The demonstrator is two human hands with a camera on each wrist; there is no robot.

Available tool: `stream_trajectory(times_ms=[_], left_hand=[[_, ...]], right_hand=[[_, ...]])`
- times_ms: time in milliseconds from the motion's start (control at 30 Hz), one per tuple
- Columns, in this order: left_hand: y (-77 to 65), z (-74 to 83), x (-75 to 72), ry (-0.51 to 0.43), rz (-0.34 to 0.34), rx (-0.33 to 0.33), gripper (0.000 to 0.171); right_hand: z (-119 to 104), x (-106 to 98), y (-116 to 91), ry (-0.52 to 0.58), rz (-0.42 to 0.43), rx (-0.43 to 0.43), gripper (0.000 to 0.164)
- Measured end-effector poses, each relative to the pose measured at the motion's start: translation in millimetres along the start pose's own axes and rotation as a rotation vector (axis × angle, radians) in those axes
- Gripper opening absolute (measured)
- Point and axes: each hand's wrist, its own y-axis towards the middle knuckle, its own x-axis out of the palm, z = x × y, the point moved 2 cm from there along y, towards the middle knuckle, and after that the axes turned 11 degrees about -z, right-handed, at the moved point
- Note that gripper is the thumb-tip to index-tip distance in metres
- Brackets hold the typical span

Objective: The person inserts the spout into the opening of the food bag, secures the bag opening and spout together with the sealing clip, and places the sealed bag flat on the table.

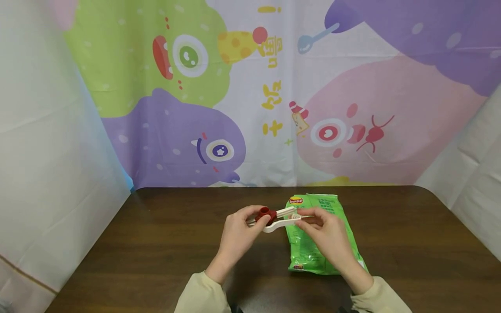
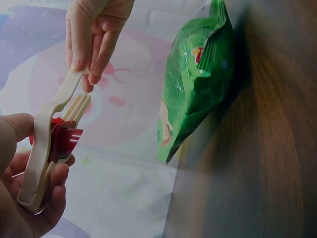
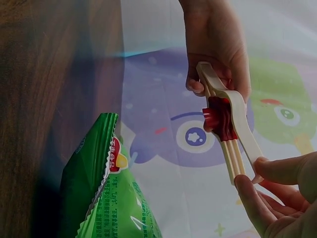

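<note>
A cream bag-sealing clip with a red round spout (image 1: 265, 213) in its middle is held up above the table, its two arms parted. My left hand (image 1: 239, 232) grips the hinge end and the middle of the clip (image 2: 38, 148). My right hand (image 1: 328, 234) pinches the clip at its free tips; in the right wrist view my thumb lies on the smooth arm's tip and a finger on the ridged arm's tip. Behind and below my right hand, a green snack bag (image 1: 305, 252) lies on the table, apart from the clip.
The dark wooden table (image 1: 156, 248) reaches back to a hanging cloth (image 1: 254, 165) printed with cartoon monsters. Pale cloth walls (image 1: 51, 130) stand at the left and right.
</note>
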Motion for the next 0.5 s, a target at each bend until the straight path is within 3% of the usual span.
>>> stream_trajectory(times_ms=[500], left_hand=[[1.9, -4.4, -2.1, 0.03, 0.016, -0.013, 0.019]], right_hand=[[-1.6, 1.4, -0.6, -0.103, 0.036, -0.053, 0.019]])
